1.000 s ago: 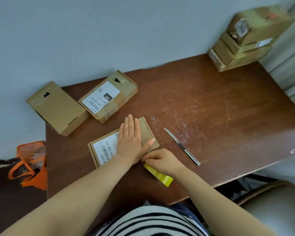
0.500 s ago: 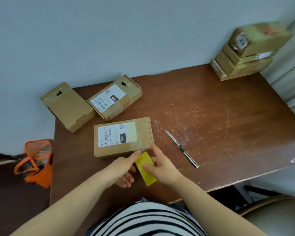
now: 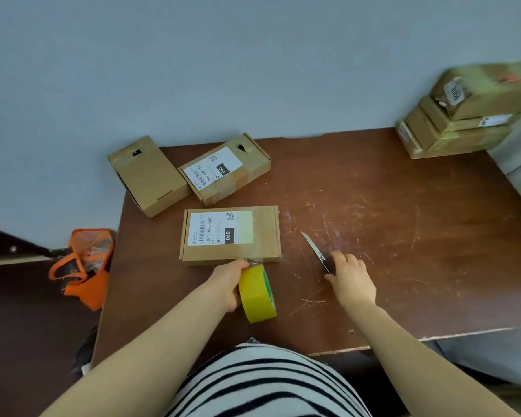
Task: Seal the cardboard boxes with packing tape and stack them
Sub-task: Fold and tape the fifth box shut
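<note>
Tape roll [image 3: 256,296], yellow, is in the left hand [image 3: 227,284], fingers wrapped round its side. It's held on edge just in front of the nearest box [image 3: 232,254], and a short clear strip runs from the roll to that box's near edge. Right hand [image 3: 351,281] is on the handle end of the knife [image 3: 313,248] with fingers curled, but it's blurry, so I can't tell if they're actually clamped on it. The blade points away toward the wall.

Nearest box lies flat toward the front left of the table [image 3: 403,221]. Its white label reads "060-068-A05" plus "060" on a black patch (barcode and QR code too). Second box [image 3: 226,170] behind it sits at an angle with the same kind of label. Plain box [image 3: 146,176] beside that hangs over the table's left edge. A stack of boxes [image 3: 460,115] sits at the far right corner, label too smeared to read. Between knife and stack there's a wide stretch of scratched brown wood. Orange bag [image 3: 85,266] is on the floor off the left edge.
</note>
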{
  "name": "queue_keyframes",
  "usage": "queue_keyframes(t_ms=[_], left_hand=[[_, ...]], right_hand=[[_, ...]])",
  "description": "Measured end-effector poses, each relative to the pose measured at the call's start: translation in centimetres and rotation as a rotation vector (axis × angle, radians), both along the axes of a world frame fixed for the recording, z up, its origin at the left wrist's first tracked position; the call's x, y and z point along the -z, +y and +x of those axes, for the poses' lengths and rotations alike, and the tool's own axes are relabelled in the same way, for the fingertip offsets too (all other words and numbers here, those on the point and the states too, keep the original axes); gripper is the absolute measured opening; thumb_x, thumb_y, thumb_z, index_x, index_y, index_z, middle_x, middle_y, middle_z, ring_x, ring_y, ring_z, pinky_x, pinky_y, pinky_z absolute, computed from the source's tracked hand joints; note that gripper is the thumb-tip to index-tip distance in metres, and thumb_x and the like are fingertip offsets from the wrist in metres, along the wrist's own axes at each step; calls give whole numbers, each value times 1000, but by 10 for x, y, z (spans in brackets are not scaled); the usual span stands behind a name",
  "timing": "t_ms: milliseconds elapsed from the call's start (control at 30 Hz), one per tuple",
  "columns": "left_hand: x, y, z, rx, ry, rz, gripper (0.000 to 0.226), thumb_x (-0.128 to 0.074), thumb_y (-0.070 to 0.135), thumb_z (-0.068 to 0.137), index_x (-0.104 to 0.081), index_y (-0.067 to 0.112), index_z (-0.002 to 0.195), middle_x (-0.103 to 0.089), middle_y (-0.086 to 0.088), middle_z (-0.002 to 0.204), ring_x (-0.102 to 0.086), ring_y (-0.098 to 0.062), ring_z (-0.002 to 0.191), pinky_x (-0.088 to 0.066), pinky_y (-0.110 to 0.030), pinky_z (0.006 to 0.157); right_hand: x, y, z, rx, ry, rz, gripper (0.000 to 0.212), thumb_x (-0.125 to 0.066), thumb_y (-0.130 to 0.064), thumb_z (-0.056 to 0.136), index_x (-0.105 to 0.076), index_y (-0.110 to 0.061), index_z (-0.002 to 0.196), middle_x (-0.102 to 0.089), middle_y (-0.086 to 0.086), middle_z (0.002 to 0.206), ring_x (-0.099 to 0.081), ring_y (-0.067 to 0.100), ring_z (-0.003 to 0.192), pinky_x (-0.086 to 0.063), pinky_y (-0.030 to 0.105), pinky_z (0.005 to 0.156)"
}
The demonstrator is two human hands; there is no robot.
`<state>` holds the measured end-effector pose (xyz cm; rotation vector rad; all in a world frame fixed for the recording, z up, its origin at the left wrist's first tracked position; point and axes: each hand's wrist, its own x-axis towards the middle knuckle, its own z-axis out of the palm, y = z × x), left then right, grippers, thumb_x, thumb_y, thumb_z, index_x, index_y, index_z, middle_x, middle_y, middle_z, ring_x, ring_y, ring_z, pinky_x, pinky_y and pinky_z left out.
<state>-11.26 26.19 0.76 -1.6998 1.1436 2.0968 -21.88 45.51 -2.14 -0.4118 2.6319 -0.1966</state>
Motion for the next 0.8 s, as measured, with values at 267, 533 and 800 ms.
queue_keyframes(t_ms=[267, 533, 800], left_hand=[[2, -1, 5, 20, -39, -78, 24, -60, 18, 91, -59, 7, 113, -61, -17, 91, -59, -29, 72, -49, -34, 61], [7, -1, 8, 28, -37, -113, 38, -63, 19, 89, -51, 5, 122, -62, -21, 109, -61, -31, 77, -49, -35, 60], [9, -1, 10, 24, -6, -109, 38, -61, 16, 90, -49, 3, 125, -60, -21, 106, -60, -30, 73, -49, -35, 57]], right_hand=[[-10, -2, -13, -2, -97, -136, 30, -46, -12, 94, -56, -13, 122, -50, 13, 118, -56, 28, 90, -44, 29, 74], [-58, -35, 0, -313, -127, -302, 27, -36, -45, 100, -57, -40, 116, -60, -13, 77, -58, 11, 75, -45, 27, 64], [-62, -68, 5, -698, 136, 98, 26, -39, -21, 98, -65, -20, 103, -63, -1, 97, -62, 24, 87, -36, 25, 52]])
